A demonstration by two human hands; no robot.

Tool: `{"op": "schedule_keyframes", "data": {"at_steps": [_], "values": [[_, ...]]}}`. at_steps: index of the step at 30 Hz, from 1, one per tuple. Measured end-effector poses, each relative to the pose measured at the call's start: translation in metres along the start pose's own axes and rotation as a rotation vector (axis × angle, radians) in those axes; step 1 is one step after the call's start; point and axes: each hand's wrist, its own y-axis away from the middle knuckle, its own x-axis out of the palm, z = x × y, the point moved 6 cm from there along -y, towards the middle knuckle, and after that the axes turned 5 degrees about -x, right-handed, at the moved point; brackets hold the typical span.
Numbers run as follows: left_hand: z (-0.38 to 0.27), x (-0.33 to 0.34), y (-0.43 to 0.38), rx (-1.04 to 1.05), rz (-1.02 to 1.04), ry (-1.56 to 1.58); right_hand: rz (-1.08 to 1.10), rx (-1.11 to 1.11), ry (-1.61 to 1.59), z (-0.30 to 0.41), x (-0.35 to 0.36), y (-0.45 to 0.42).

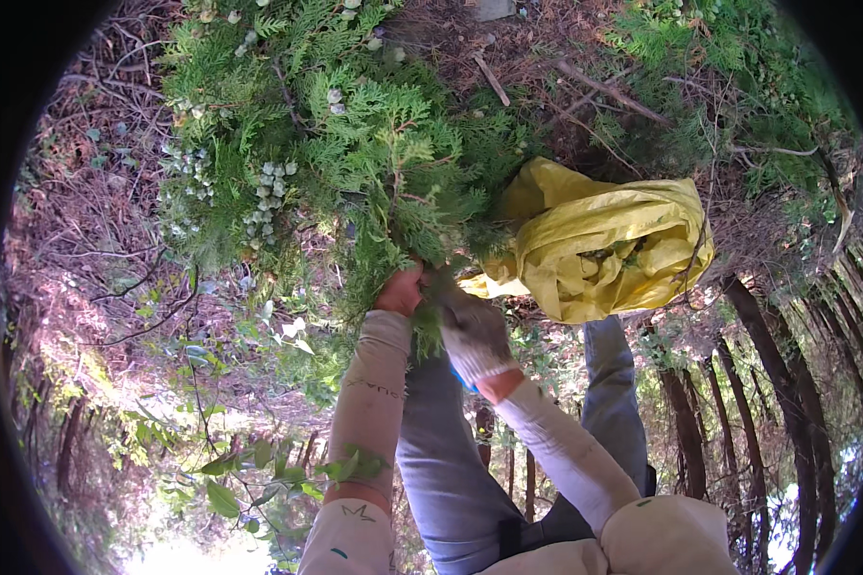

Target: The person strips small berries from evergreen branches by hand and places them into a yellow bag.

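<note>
Leafy thuja-like conifer branches (403, 144) spread before me, bearing clusters of pale grey-green cones (267, 198). My left hand (401, 289), bare with a light sleeve behind it, is closed around the lower end of a branch. Close beside it, my right hand (477, 330) wears a whitish knitted glove and is blurred. Its fingertips reach into the shaded foliage, so their grip is hidden. To the right of the gloved hand, a yellow woven sack (611, 208) gapes, with some green bits visible inside.
Dry twigs and brown needle litter (101, 215) cover the ground. A broken stick (492, 79) lies beyond the branches. Thin tree trunks (777, 366) stand at the right. A leafy sapling (223, 496) rises near my left arm, and my legs in grey trousers (439, 460) are below.
</note>
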Motion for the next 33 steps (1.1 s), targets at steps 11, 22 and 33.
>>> {"op": "schedule_keyframes", "data": {"at_steps": [11, 22, 33], "values": [[0.029, -0.010, -0.012, -0.222, 0.006, 0.159, -0.095, -0.069, 0.256, 0.002, -0.088, -0.051], [0.026, -0.012, -0.005, 0.106, -0.169, -0.025, 0.207, -0.019, 0.113, -0.021, -0.022, -0.038], [0.024, 0.007, 0.006, 0.149, -0.242, -0.446, 0.190, 0.095, -0.363, -0.001, 0.012, -0.107]]}}
